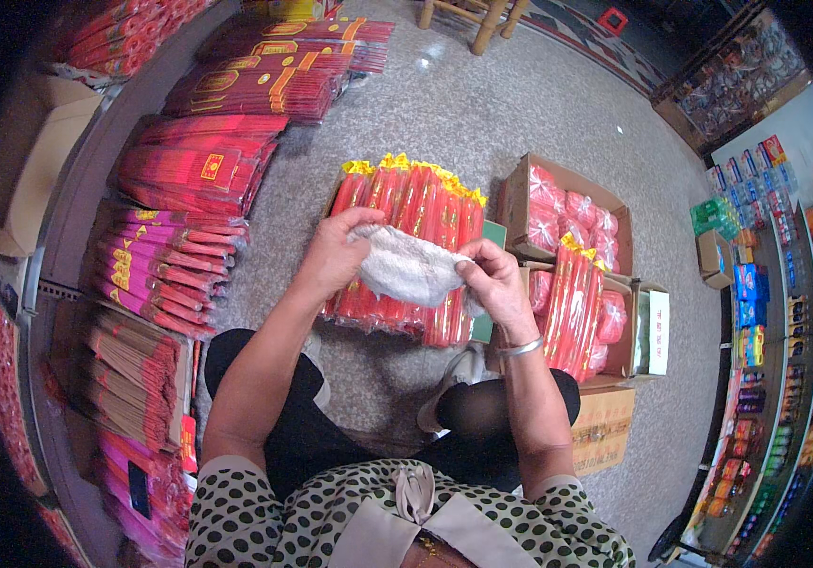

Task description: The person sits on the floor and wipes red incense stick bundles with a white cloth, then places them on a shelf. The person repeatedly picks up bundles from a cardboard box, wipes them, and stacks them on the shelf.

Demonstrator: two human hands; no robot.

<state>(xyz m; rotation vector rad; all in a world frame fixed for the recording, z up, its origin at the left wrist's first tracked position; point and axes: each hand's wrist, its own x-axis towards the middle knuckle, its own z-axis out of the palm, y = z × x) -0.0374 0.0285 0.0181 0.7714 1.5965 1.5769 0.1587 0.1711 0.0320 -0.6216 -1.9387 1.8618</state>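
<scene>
Both hands hold a crumpled white cloth stretched between them at the middle of the view. My left hand pinches its left end with thumb and fingers. My right hand, with a silver bangle at the wrist, grips its right end. Beneath the cloth lie long red packets with yellow tops, wrapped in clear plastic and lined up side by side; the cloth and hands hide part of them. A green flat surface shows at their right edge.
Cartons of red plastic-wrapped bundles stand at right, more long red packets on one. A closed carton is by my right knee. Incense stick bundles line the left side; a dark phone lies lower left. Stocked shelves stand far right.
</scene>
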